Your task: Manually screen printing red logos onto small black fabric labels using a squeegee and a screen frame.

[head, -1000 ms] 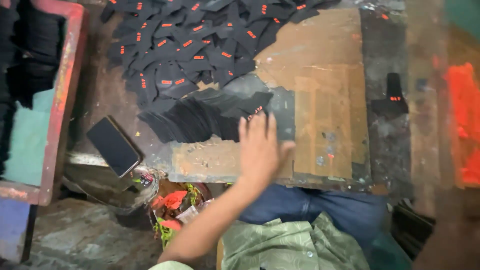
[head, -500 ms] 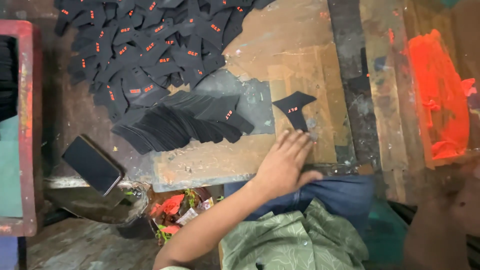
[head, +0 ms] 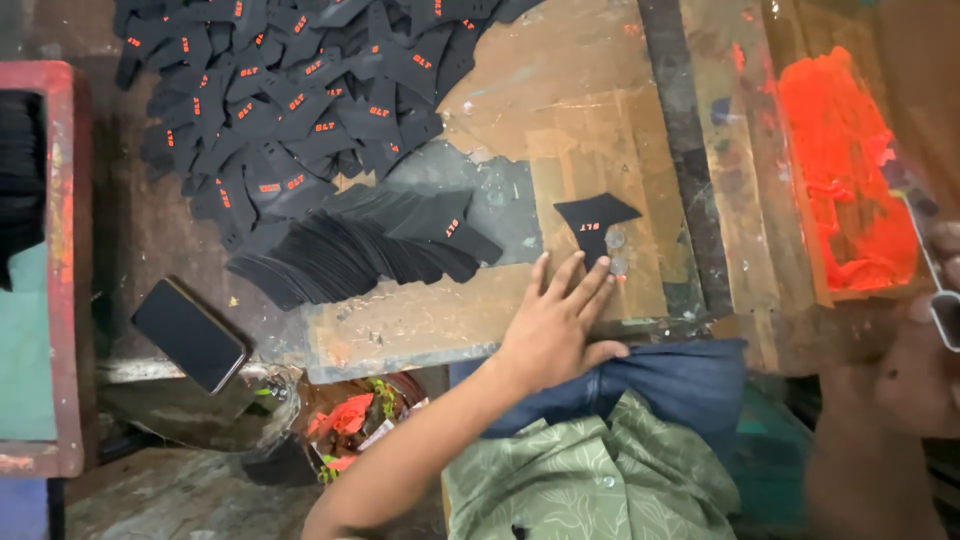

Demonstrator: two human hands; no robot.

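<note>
Left hand [head: 555, 325] flat, open, empty, fingertips pinning black piece [head: 593, 218] at 1 o'clock; right hand [head: 925, 370] blurred, grip unclear. Keep piece square.

Just past the fingertips of our left hand [head: 555, 325] lies a black cut piece [head: 592, 218], matt like felt or thin foam. Under that hand the wooden board [head: 420, 320] is rough, scratched and paint-stained. To its left the fanned stack of black pieces [head: 350, 250] looks equally matt and soft. Further left the phone [head: 188, 334] shows smooth, glossy glass. Towards our blurred right hand [head: 915, 370], the orange ink [head: 845, 170] looks thick, wet and shiny.
</note>
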